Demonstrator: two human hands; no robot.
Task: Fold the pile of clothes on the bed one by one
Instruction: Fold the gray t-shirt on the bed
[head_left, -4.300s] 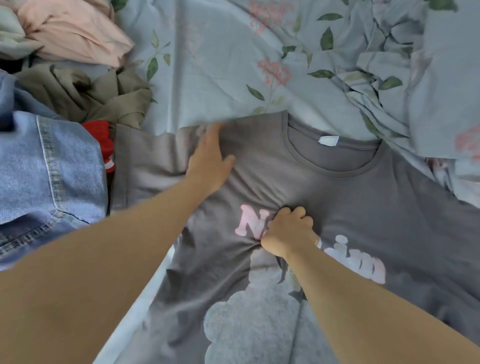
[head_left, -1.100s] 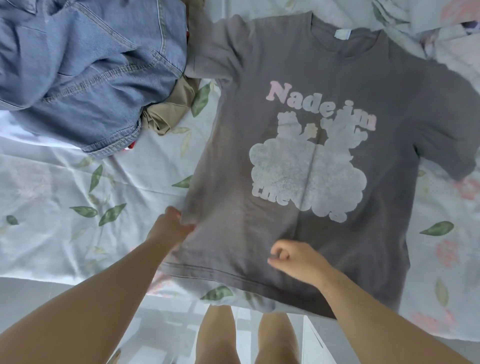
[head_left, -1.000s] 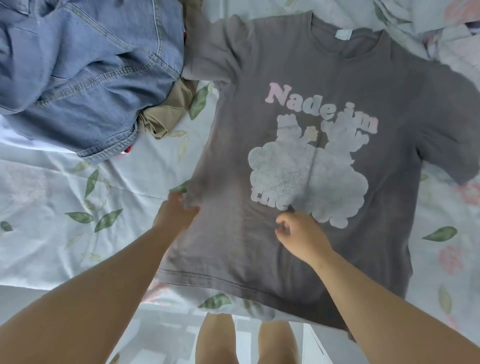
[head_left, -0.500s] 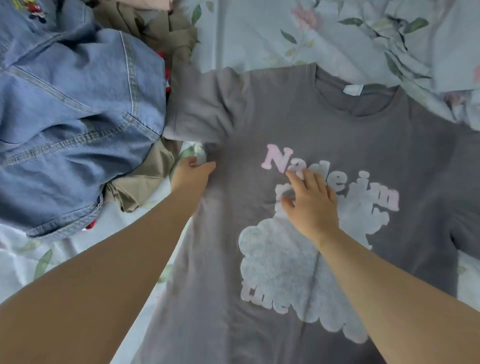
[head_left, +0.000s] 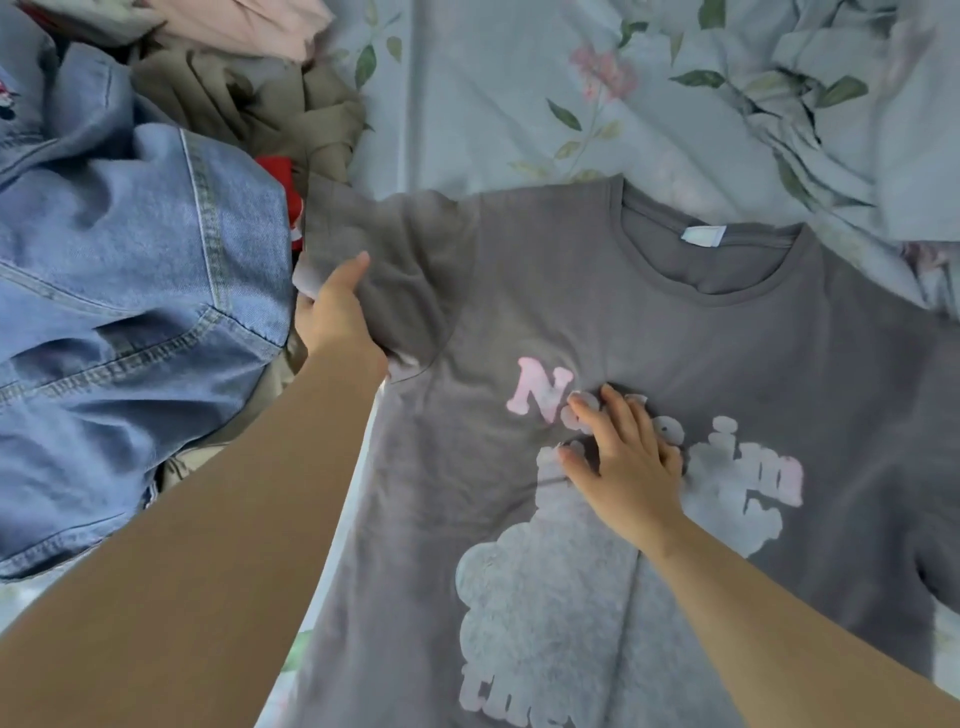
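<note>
A grey T-shirt (head_left: 727, 343) with pink lettering and a pale cloud print lies face up, spread flat on the bed. My left hand (head_left: 335, 312) grips the shirt's left sleeve (head_left: 395, 244) at its lower edge, thumb on top and fingers under the cloth. My right hand (head_left: 623, 457) lies flat on the chest print with straight fingers, pressing the shirt down. The pile of clothes sits at the left: a blue denim jacket (head_left: 130, 291), an olive garment (head_left: 260, 104), a pink one (head_left: 244, 26) and a bit of red cloth (head_left: 275, 171).
The bed sheet (head_left: 493, 93) is pale blue with leaves and pink flowers. A rumpled duvet (head_left: 857, 114) of the same print bunches at the upper right, close to the shirt's collar. The denim jacket touches the shirt's left sleeve.
My left hand has moved up from the shirt's side seam and taken hold of the left sleeve. My right hand stays flat on the print. The view has tilted up and closer.
</note>
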